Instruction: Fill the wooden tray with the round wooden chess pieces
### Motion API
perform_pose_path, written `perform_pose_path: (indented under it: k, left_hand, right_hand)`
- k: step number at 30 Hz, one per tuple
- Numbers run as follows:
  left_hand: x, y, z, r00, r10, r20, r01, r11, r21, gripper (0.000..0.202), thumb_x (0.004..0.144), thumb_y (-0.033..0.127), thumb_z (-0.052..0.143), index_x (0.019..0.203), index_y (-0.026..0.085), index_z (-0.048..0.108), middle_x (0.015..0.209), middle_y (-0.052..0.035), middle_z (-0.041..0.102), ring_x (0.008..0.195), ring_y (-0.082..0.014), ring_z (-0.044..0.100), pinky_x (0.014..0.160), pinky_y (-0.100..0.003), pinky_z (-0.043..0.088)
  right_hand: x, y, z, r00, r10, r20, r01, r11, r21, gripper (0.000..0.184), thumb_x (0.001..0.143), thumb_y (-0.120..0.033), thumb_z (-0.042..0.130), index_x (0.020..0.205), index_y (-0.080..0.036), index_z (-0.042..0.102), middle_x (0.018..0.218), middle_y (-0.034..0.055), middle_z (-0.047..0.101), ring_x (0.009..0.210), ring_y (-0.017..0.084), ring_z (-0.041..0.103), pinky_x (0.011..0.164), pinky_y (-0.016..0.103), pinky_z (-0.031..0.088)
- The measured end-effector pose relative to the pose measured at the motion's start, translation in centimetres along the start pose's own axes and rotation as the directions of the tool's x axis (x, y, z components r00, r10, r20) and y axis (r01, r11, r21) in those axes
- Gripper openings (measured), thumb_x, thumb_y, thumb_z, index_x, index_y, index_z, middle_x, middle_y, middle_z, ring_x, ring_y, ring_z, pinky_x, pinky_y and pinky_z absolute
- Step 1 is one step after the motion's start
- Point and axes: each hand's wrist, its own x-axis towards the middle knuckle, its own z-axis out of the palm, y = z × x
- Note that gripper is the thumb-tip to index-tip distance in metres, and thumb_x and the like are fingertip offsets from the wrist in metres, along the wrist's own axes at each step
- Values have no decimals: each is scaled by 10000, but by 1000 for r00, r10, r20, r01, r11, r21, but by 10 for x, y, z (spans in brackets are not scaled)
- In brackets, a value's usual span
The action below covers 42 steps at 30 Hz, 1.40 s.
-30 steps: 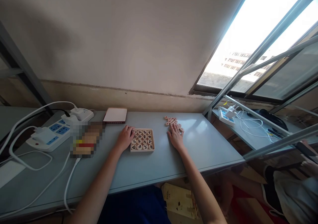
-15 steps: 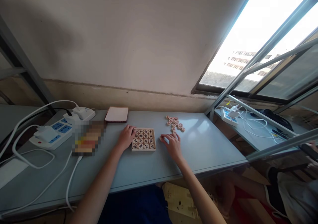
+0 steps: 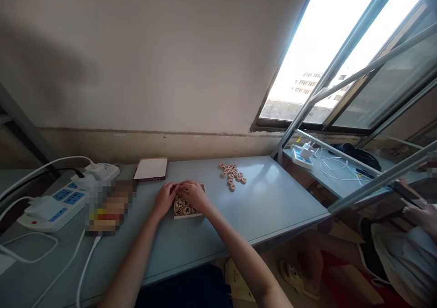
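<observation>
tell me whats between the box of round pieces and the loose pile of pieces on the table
Head view: only bare grey table lies between the wooden box and the loose pieces.

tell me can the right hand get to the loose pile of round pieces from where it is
Probably yes. The right hand lies over the small tray, and only bare table lies between it and the loose pieces to its right.

Both bare arms are reaching forward and coming close together at the hands. The left hand [image 3: 164,197] is lying low with its fingers curled in. The right hand [image 3: 194,194] is crossing over toward it, palm down, fingers bending, with fingertips almost touching the left ones.
</observation>
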Motion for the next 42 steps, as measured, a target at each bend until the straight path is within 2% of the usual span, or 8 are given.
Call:
perform_pose_path:
  k: [5, 9, 12, 19, 23, 27, 33, 42]
  left_hand:
    - [-2, 2, 0, 1000, -26, 6, 26, 998, 56, 327, 838, 425, 416, 997, 204, 598, 1046, -71, 600, 985, -220, 554, 848, -353, 447]
    - [-2, 5, 1, 1000, -27, 4, 26, 997, 67, 311, 850, 393, 396, 980, 189, 591, 1040, -77, 593, 985, -220, 552, 858, -354, 437]
    - [-2, 5, 1, 1000, -23, 2, 23, 997, 76, 300, 852, 386, 394, 968, 189, 588, 1028, -79, 593, 978, -221, 550, 866, -361, 432]
    - [-2, 6, -1, 1000, -16, 9, 16, 996, 89, 301, 853, 404, 395, 966, 205, 591, 1022, -70, 599, 966, -214, 552, 855, -349, 432]
    - [-2, 6, -1, 1000, -20, 9, 20, 996, 91, 312, 852, 417, 394, 985, 209, 587, 1042, -71, 599, 988, -219, 544, 864, -357, 432]
    - [-1, 5, 0, 1000, -29, 9, 28, 996, 80, 352, 876, 432, 333, 970, 208, 587, 1030, -73, 599, 984, -218, 545, 872, -361, 429]
    - [0, 3, 1, 1000, -15, 13, 14, 997, 73, 345, 873, 418, 346, 979, 203, 594, 1029, -70, 601, 978, -211, 546, 884, -359, 428]
    - [-1, 5, 0, 1000, -2, -1, 2, 996, 92, 304, 869, 375, 357, 970, 205, 588, 1016, -72, 601, 975, -217, 547, 875, -364, 434]
  right_hand:
    - [-26, 31, -31, 962, 198, -188, -234, 952, -195, 235, 909, -261, 425, 978, -243, 648, 1114, 35, 629, 1025, 178, 550, 899, 330, 349]
    - [-64, 77, -55, 809, 440, -390, -571, 744, -347, 356, 870, -261, 443, 1210, -210, 537, 1350, 97, 460, 1234, 270, 383, 967, 438, 288]
    - [-88, 102, -58, 752, 575, -321, -659, 648, -383, 479, 866, -278, 438, 1329, -157, 418, 1422, 129, 362, 1307, 291, 291, 1019, 485, 221]
    - [-95, 88, -51, 861, 427, -278, -506, 780, -369, 279, 905, -270, 411, 1132, -222, 567, 1235, 73, 564, 1185, 227, 436, 1052, 501, 131]
    - [-80, 72, -48, 863, 382, -330, -476, 834, -280, 207, 879, -361, 489, 938, -239, 646, 1070, 50, 620, 1038, 220, 502, 996, 440, 233]
    - [-56, 50, -41, 882, 343, -323, -413, 893, -180, 234, 859, -424, 515, 977, -273, 650, 1050, 35, 599, 1023, 207, 494, 878, 343, 332]
    - [-21, 17, -16, 971, 173, -167, -216, 933, -287, 223, 844, -398, 563, 1025, -291, 636, 1028, 42, 587, 1002, 207, 479, 900, 374, 287]
    - [-20, 14, -2, 981, 161, -107, -187, 928, -322, 280, 863, -393, 534, 1126, -318, 595, 1018, 42, 598, 976, 209, 485, 877, 372, 292]
